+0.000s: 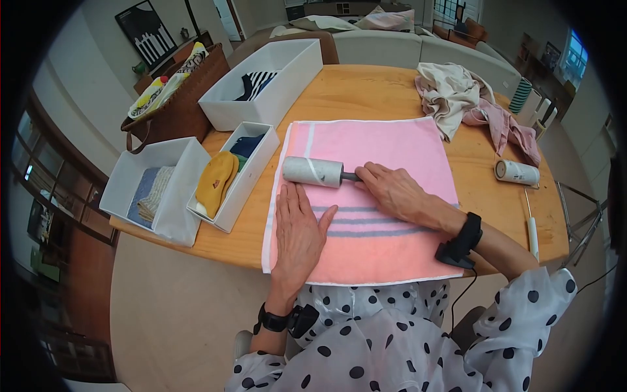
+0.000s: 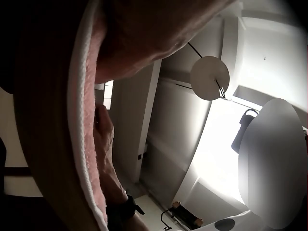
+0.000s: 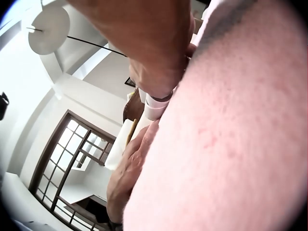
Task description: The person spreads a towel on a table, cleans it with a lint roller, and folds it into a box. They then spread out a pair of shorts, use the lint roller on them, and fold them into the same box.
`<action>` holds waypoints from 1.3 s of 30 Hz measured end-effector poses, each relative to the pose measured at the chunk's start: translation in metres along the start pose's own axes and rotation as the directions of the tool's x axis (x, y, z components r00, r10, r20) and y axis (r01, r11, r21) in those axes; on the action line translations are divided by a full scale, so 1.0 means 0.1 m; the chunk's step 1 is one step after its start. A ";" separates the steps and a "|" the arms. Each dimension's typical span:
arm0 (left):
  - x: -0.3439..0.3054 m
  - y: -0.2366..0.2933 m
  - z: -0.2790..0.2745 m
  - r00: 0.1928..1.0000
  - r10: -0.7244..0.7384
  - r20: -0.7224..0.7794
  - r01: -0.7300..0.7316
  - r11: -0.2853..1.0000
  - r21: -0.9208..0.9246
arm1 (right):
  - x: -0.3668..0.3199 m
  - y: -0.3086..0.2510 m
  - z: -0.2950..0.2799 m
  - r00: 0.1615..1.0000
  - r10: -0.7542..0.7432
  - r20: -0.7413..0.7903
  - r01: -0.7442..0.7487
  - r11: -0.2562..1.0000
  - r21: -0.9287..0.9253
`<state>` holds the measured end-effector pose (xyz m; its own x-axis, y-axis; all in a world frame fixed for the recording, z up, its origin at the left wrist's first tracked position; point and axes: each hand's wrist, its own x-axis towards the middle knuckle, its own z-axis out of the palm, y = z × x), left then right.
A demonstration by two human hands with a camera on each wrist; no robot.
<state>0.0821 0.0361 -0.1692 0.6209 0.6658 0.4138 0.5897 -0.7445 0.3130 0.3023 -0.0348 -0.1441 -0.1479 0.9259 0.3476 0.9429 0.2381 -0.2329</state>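
On the left part of the light-brown wooden surface [image 1: 366,81] I can see a large white rectangular box [image 1: 222,112] with black-and-white striped cloth [image 1: 261,80] inside. A narrow white box [image 1: 221,221] holds mustard-yellow folded cloth [image 1: 214,176]. Beside the large box is a brown basket [image 1: 175,108]. At far right I notice crumpled white and pink fabric [image 1: 450,91], and behind, a pale sofa [image 1: 385,52].

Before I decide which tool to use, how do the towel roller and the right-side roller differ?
The towel roller is held by the right hand; the right-side roller lies unheld on the table.
The towel roller has a dark handle; the right-side roller has a white one.
The towel roller's handle points right; the right-side roller's points toward the person.
Both have cylindrical heads.
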 end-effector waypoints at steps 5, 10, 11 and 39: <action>0.00 -0.06 0.06 0.998 0.065 0.001 -0.065 0.996 0.064 | 0.20 0.29 0.04 0.999 0.000 -0.042 -0.003 0.998 -0.067; 0.01 -0.03 0.03 0.997 0.076 0.021 -0.078 0.993 0.086 | 0.44 0.67 0.01 0.994 0.093 -0.057 -0.099 0.989 -0.113; 0.01 -0.03 0.02 0.997 0.073 0.030 -0.075 0.993 0.089 | 0.47 0.76 0.04 0.992 0.096 -0.086 -0.106 0.987 -0.123; 1.68 -0.09 -0.16 0.716 0.352 0.603 -0.155 0.922 -0.354 | -0.39 -0.03 -0.18 0.993 -0.117 0.027 0.120 0.978 -0.169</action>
<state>0.1732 0.1540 -0.0887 0.9634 0.2448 -0.1090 0.2648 -0.8072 0.5275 0.3107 -0.0764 -0.1411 -0.2654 0.8993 0.3477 0.9552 0.2944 -0.0322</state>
